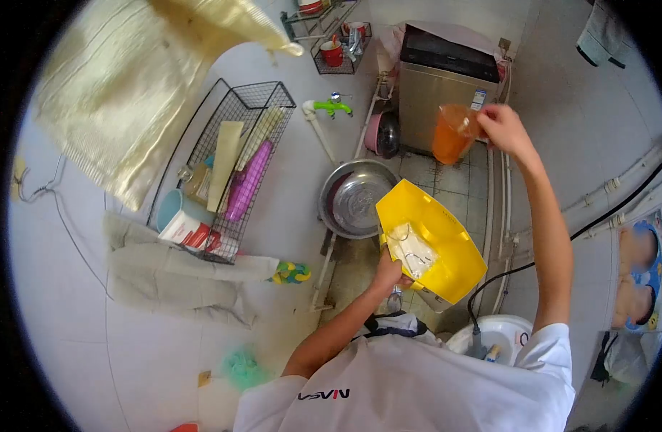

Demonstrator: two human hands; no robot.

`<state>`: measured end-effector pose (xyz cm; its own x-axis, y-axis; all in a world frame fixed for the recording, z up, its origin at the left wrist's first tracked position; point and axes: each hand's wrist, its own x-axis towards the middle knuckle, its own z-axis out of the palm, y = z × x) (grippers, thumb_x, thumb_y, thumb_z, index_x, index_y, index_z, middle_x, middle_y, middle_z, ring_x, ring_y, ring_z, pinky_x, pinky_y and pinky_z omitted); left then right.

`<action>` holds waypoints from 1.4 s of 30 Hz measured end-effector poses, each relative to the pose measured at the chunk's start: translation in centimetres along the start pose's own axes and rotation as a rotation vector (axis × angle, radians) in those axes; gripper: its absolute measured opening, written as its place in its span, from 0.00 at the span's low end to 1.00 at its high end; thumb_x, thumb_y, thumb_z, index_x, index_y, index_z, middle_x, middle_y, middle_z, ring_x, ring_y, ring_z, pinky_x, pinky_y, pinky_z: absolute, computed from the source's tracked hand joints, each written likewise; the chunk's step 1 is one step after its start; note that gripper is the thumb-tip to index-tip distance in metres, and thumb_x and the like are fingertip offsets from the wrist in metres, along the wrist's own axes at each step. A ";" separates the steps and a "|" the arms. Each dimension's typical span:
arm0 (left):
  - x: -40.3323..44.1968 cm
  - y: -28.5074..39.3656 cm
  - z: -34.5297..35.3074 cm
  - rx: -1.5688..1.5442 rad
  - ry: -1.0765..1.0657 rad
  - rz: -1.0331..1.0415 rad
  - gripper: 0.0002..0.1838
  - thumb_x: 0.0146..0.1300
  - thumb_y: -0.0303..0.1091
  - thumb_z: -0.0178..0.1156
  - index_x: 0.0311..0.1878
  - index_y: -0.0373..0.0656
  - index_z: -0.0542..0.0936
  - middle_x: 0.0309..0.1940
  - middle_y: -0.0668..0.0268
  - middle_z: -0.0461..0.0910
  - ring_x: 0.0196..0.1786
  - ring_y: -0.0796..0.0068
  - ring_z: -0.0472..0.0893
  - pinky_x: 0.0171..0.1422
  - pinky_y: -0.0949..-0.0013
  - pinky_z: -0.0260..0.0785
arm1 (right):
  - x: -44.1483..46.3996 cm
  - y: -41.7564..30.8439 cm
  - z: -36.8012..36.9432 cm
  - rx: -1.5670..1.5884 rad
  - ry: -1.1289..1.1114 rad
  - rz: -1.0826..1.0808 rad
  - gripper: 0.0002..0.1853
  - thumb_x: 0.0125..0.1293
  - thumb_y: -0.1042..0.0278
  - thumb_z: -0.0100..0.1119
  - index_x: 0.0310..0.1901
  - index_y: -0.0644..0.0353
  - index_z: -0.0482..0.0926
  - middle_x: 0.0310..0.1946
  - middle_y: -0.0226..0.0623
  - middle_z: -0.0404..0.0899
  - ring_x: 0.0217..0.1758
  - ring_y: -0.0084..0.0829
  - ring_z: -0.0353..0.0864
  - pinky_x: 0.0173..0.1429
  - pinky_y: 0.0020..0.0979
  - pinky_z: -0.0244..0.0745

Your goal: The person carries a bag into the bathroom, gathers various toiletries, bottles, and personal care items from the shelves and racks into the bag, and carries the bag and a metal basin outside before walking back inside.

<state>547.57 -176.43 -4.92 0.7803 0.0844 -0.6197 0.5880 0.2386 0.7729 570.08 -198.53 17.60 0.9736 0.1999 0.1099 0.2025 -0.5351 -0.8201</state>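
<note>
My left hand (392,272) grips the near left edge of a yellow open-topped box (449,248), its fingers wrapped under the rim. The box is tilted so that its inside faces me, and a white item with thin curved loops (415,252) lies inside. My right hand (502,128) is raised at arm's length with its fingers closed at the upper side of an orange see-through jug (452,137). What the jug contains, if anything, I cannot make out.
A metal basin (359,198) sits below a green tap (332,106). Behind stands a washing machine (446,93), with a pink basin (374,135) beside it. A wire basket (255,97) hangs on the left wall near a cloth (122,93). A black cable (532,265) crosses at right, above a white bucket (500,331).
</note>
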 end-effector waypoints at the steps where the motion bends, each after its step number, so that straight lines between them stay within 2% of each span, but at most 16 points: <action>1: 0.3 0.2 0.5 0.006 -0.028 -0.007 0.30 0.54 0.17 0.38 0.63 0.44 0.57 0.43 0.51 0.75 0.28 0.64 0.81 0.21 0.68 0.76 | -0.8 2.0 -0.4 0.020 0.019 0.044 0.13 0.59 0.65 0.50 0.31 0.68 0.77 0.20 0.35 0.76 0.20 0.23 0.75 0.23 0.27 0.73; 6: 2.8 -0.4 3.2 0.116 -0.020 0.002 0.29 0.54 0.17 0.38 0.62 0.44 0.59 0.40 0.53 0.77 0.26 0.64 0.81 0.20 0.69 0.76 | -3.9 10.9 -1.6 0.169 0.092 0.197 0.12 0.59 0.67 0.49 0.31 0.68 0.76 0.19 0.34 0.75 0.19 0.22 0.74 0.21 0.27 0.71; 10: 5.7 -1.2 5.4 0.141 -0.080 -0.053 0.22 0.60 0.28 0.46 0.59 0.46 0.64 0.35 0.61 0.79 0.21 0.72 0.80 0.20 0.73 0.74 | -4.7 11.4 -2.1 0.266 0.118 0.189 0.11 0.61 0.67 0.48 0.37 0.67 0.76 0.21 0.31 0.74 0.21 0.20 0.73 0.21 0.24 0.69; 11: 6.9 -1.4 5.4 0.181 -0.129 -0.089 0.20 0.59 0.31 0.50 0.56 0.46 0.67 0.31 0.63 0.80 0.19 0.74 0.79 0.17 0.74 0.72 | -4.6 10.4 -2.0 0.328 0.123 0.195 0.11 0.62 0.67 0.48 0.38 0.66 0.76 0.22 0.30 0.74 0.22 0.20 0.72 0.21 0.24 0.69; 12: 7.9 -2.6 5.9 0.071 -0.087 0.176 0.19 0.57 0.36 0.55 0.53 0.47 0.70 0.26 0.65 0.79 0.17 0.76 0.78 0.13 0.75 0.69 | -4.0 9.2 -1.4 0.394 0.119 0.197 0.11 0.62 0.68 0.47 0.38 0.66 0.76 0.23 0.30 0.74 0.22 0.19 0.72 0.21 0.23 0.69; 14: 8.9 -2.8 6.8 0.081 -0.078 0.219 0.18 0.60 0.37 0.53 0.53 0.47 0.69 0.24 0.65 0.79 0.15 0.77 0.76 0.11 0.75 0.66 | -2.1 6.5 -0.5 0.469 0.051 0.100 0.12 0.63 0.67 0.47 0.38 0.66 0.76 0.24 0.29 0.74 0.22 0.18 0.71 0.22 0.22 0.69; 22: 10.3 3.2 16.4 0.100 -0.156 0.094 0.17 0.63 0.32 0.45 0.56 0.44 0.67 0.24 0.63 0.79 0.13 0.77 0.75 0.10 0.75 0.66 | 9.7 -12.8 0.8 0.632 -0.329 -0.371 0.14 0.64 0.62 0.49 0.38 0.66 0.77 0.24 0.28 0.73 0.22 0.16 0.70 0.24 0.20 0.69; 24: 9.7 7.4 13.0 0.092 -0.208 0.027 0.20 0.62 0.29 0.46 0.58 0.43 0.66 0.33 0.59 0.80 0.23 0.72 0.80 0.22 0.70 0.74 | 12.4 -21.1 5.8 0.604 -0.377 -0.388 0.15 0.63 0.62 0.50 0.39 0.67 0.77 0.25 0.30 0.75 0.24 0.17 0.73 0.26 0.20 0.72; 25: 11.8 6.5 14.0 -0.103 -0.275 0.114 0.22 0.60 0.25 0.46 0.60 0.41 0.64 0.46 0.55 0.77 0.42 0.67 0.80 0.40 0.65 0.76 | 13.2 -23.4 7.2 0.585 -0.396 -0.399 0.14 0.63 0.61 0.50 0.38 0.65 0.77 0.24 0.28 0.74 0.25 0.17 0.72 0.26 0.19 0.71; 26: 11.9 7.4 14.4 -0.116 -0.270 0.117 0.22 0.60 0.25 0.46 0.60 0.41 0.64 0.46 0.55 0.77 0.42 0.67 0.80 0.40 0.65 0.76 | 14.0 -25.2 9.1 0.567 -0.421 -0.409 0.13 0.62 0.61 0.51 0.37 0.64 0.76 0.24 0.27 0.74 0.26 0.16 0.72 0.27 0.19 0.71; 28: 11.9 10.3 15.4 0.058 -0.154 0.123 0.25 0.57 0.23 0.45 0.61 0.39 0.62 0.53 0.55 0.72 0.55 0.64 0.73 0.55 0.63 0.69 | 16.4 -27.5 12.8 0.469 -0.536 -0.460 0.14 0.59 0.60 0.54 0.38 0.65 0.76 0.27 0.32 0.77 0.29 0.18 0.75 0.30 0.20 0.74; 30: 14.5 9.6 15.8 0.052 -0.161 0.189 0.28 0.55 0.21 0.45 0.63 0.38 0.60 0.54 0.56 0.70 0.56 0.62 0.72 0.58 0.62 0.67 | 17.0 -28.7 15.6 0.329 -0.432 -0.538 0.20 0.53 0.61 0.57 0.40 0.72 0.75 0.34 0.52 0.80 0.37 0.40 0.82 0.42 0.35 0.79; 33: 18.2 8.6 17.1 0.246 -0.073 0.440 0.31 0.54 0.23 0.46 0.64 0.37 0.57 0.59 0.53 0.63 0.53 0.57 0.73 0.58 0.61 0.67 | 16.9 -29.2 17.4 0.010 -0.355 -0.638 0.20 0.52 0.64 0.56 0.41 0.75 0.74 0.36 0.58 0.79 0.42 0.51 0.80 0.49 0.39 0.76; 36: 18.0 11.1 18.0 0.161 0.113 0.332 0.29 0.50 0.19 0.44 0.60 0.34 0.65 0.53 0.49 0.71 0.58 0.55 0.70 0.61 0.62 0.61 | 17.3 -28.8 19.2 -0.052 -0.438 -0.629 0.19 0.52 0.61 0.58 0.39 0.69 0.75 0.35 0.56 0.78 0.42 0.52 0.78 0.48 0.42 0.73; 39: 26.1 7.1 17.9 0.049 0.051 0.268 0.25 0.56 0.21 0.47 0.60 0.34 0.65 0.52 0.49 0.72 0.55 0.56 0.72 0.57 0.59 0.65 | 19.0 -28.4 18.6 0.086 -0.459 -0.694 0.22 0.53 0.57 0.60 0.41 0.70 0.74 0.35 0.56 0.78 0.42 0.53 0.78 0.47 0.42 0.74; 42: 22.0 14.0 18.4 -0.028 0.067 0.221 0.23 0.60 0.24 0.48 0.60 0.35 0.64 0.50 0.51 0.73 0.53 0.59 0.73 0.53 0.57 0.67 | 20.4 -26.9 16.6 0.180 -0.458 -0.693 0.23 0.53 0.55 0.61 0.41 0.69 0.74 0.31 0.53 0.79 0.37 0.51 0.79 0.43 0.41 0.74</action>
<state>576.86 -189.01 -5.23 0.8731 0.2011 -0.4441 0.3975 0.2338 0.8873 582.74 -166.44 32.55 0.4892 0.7677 0.4139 0.6795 -0.0380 -0.7327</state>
